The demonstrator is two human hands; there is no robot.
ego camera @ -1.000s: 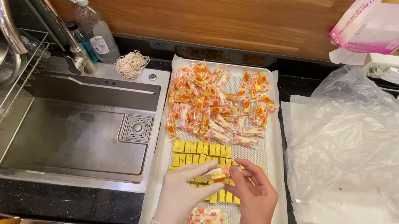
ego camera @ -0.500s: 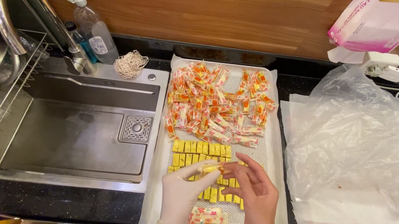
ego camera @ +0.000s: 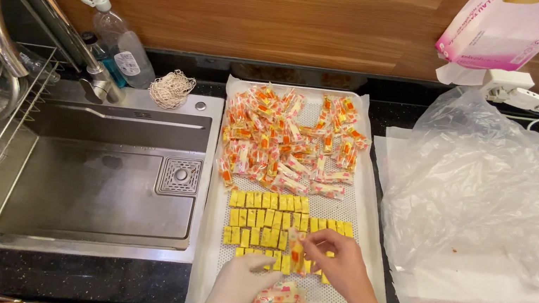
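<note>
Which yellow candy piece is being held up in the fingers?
The yellow piece pinched by the bare right hand, beside the gloved left hand. It sits raised in a wrapper; the other yellow pieces lie flat in rows on the tray.

Your kitchen counter, seen from above

You face a warm brown wooden wall panel behind a speckled black stone countertop, with a rectangular stainless-steel sink set in under even light.

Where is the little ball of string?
In the head view the string ball sits on the counter behind the sink, at the sink's back right corner, between the clear bottle on its left and the tray on its right.
</note>
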